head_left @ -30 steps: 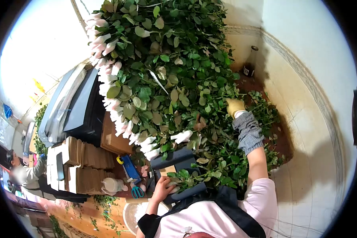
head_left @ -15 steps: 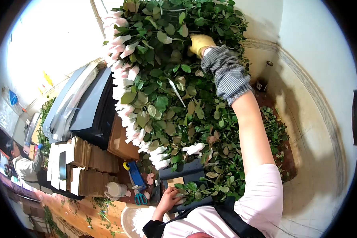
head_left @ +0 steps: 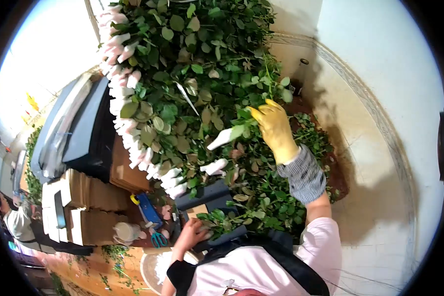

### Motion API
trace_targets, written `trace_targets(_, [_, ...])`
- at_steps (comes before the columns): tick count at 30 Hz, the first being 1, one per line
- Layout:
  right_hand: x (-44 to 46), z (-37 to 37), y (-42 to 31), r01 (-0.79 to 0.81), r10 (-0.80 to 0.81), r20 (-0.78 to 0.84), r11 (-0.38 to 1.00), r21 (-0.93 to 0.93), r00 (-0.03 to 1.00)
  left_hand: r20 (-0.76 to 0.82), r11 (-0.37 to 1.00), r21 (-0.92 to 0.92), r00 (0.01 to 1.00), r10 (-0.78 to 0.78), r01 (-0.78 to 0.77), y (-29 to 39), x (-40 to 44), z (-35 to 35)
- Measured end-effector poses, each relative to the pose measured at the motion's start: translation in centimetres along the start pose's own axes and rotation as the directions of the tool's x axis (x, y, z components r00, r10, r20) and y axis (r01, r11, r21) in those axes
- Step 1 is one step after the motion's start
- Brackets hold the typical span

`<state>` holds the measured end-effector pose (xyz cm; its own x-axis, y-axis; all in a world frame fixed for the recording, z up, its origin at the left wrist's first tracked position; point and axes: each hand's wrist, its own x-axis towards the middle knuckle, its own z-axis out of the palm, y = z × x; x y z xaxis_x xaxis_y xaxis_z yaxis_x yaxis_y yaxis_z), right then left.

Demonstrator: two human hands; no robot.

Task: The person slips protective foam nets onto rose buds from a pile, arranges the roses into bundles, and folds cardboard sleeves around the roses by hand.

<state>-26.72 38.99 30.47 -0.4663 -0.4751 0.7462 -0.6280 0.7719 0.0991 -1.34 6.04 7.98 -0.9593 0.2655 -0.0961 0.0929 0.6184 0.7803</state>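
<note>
Observed beside the worker (head_left: 254, 269); clock centred on them, 12 straight ahead.

Largest: the heap of leafy stems (head_left: 207, 59), spanning 11 to 12 o'clock, pale-wrapped heads along its left edge. Stems look tangled; I judge that a hard pull on 1 could drag neighbours out or strip leaves.

Next: black sheets (head_left: 86, 133) at 10, cardboard stacks (head_left: 101, 229) between 9 and 10.

Then the black tray (head_left: 211, 190) at 11, near the body, a leafy bunch (head_left: 227, 216) lying along it.

Right hand (head_left: 275, 130), gloved, at 12, over the heap: thumb and fingers appear pinched on the stem of 1 wrapped flower (head_left: 223, 138); leaves partly hide the contact. The flower points toward the glove's 9 o'clock. Risk: a loose pinch could let it drop; its leaves could snag on the heap and bend the stem.

Left hand (head_left: 188, 235), bare, at 10: fingers curled over the bunch's near end; cannot tell whether they clamp it. If loose, the bunch could shift.

Smaller: a loose wrapped head (head_left: 213, 166) at 11, atop the heap; a nudge could roll it. Scissors (head_left: 159, 239), between 9 and 10.
</note>
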Motion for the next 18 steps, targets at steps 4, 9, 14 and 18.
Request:
trace_targets(4, [-2.7,-6.3,-0.4,0.051,-0.045,0.068,0.996,-0.079,0.997,-0.061,0.985,0.036,0.983,0.171,-0.169,5.7,0.9,-4.2])
trace_targets(9, [-3.9,-8.0,-0.2,0.144,-0.145,-0.011,0.988,-0.046,0.989,-0.098,0.959,0.176,0.966,0.240,-0.220,9.8,3.3,-6.5])
trace_targets(14, [-3.6,-8.7,-9.6,0.213,-0.264,0.272,0.956,0.204,0.925,-0.323,0.681,-0.550,0.875,0.361,-0.483,13.5,4.0,-5.5])
trace_targets(18, [-5.8,-3.3,-11.0,0.061,-0.190,0.298,0.917,0.394,0.935,-0.455,0.711,-0.460,0.829,0.325,-0.532,15.1,3.7,-4.6])
